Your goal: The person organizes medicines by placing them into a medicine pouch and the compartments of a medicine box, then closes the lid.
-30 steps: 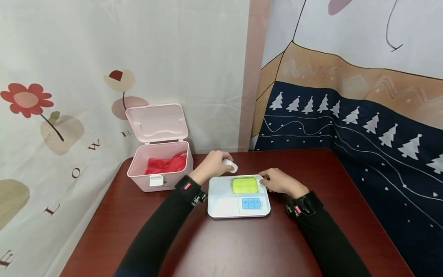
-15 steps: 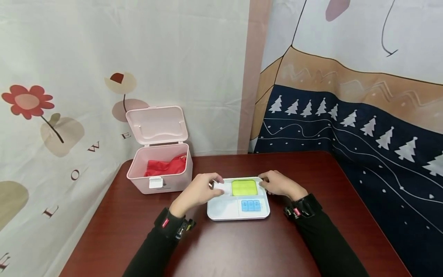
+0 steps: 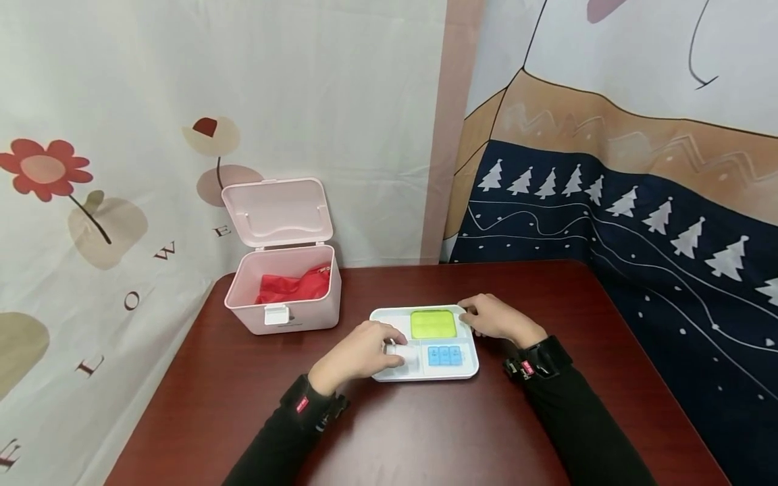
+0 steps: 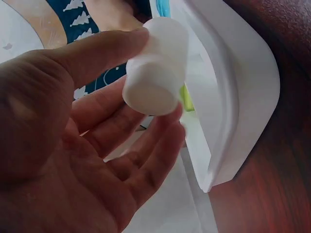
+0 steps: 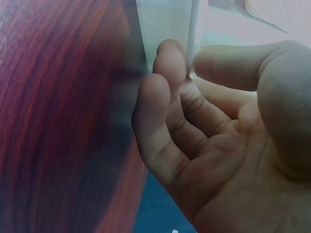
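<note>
A small white bottle (image 4: 153, 73) is pinched between the thumb and fingers of my left hand (image 3: 362, 354). In the head view this bottle (image 3: 396, 349) lies on its side over the near left compartment of a white divided tray (image 3: 389, 314). Whether it touches the tray floor I cannot tell. My right hand (image 3: 497, 317) grips the tray's far right corner, thumb on the rim and fingers outside the wall (image 5: 167, 29). A lime-green rectangular item (image 3: 433, 324) sits in the far right compartment. Nearer me is a blue three-part case (image 3: 444, 356).
An open pink box (image 3: 304, 318) stands behind and left of the tray, its lid (image 3: 281, 212) raised against the curtain. Red cloth-like material (image 3: 294, 285) lies inside. The brown table (image 3: 425, 432) meets patterned curtains (image 3: 377, 135) at the back.
My left hand has brought the white bottle from above the tray's far left edge toward me, down over the near left compartment. My right hand stays on the corner.
</note>
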Action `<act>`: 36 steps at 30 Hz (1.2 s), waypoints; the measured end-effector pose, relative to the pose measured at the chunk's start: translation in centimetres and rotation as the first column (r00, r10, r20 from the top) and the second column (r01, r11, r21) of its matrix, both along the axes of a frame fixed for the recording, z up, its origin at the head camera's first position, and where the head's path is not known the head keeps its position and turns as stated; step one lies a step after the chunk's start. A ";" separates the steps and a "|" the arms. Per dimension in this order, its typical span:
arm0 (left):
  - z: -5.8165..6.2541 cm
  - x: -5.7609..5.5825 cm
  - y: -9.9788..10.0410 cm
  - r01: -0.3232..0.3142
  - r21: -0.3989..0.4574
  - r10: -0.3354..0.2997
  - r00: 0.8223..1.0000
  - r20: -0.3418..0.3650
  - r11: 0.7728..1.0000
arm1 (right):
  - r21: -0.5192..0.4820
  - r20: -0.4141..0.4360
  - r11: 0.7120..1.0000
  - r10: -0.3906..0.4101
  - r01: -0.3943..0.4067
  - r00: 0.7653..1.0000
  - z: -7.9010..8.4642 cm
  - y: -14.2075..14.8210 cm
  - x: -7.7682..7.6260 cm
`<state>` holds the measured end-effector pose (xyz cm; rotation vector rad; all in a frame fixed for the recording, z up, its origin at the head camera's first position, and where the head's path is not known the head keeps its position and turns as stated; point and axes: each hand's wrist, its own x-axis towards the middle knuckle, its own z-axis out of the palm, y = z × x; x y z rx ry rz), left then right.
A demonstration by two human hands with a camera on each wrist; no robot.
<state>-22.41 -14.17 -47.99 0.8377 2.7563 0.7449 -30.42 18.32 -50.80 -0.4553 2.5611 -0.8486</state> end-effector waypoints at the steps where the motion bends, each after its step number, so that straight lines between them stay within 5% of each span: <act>1: 0.0 0.1 0.1 -0.002 -0.010 0.002 1.000 0.001 1.000 | -0.001 0.000 1.000 0.001 -0.001 1.000 0.1 0.0 0.0; 12: -1.2 0.6 0.8 0.012 -0.094 -0.015 0.999 -0.038 0.995 | -0.020 0.003 1.000 -0.002 0.002 1.000 -0.1 0.1 0.2; 23: -0.3 0.4 0.1 0.021 -0.073 -0.023 0.999 -0.033 0.997 | -0.022 -0.015 1.000 0.015 -0.016 1.000 -0.2 0.2 -0.2; 29: 0.0 -0.2 -1.0 -0.104 -0.039 0.101 0.991 -0.086 0.994 | -0.017 -0.006 1.000 0.012 -0.012 1.000 -0.2 0.1 -0.2; 36: -0.5 -0.9 -2.4 -0.328 -0.082 0.322 0.943 -0.083 0.941 | 0.000 -0.004 1.000 0.012 -0.012 1.000 -0.2 0.1 -0.1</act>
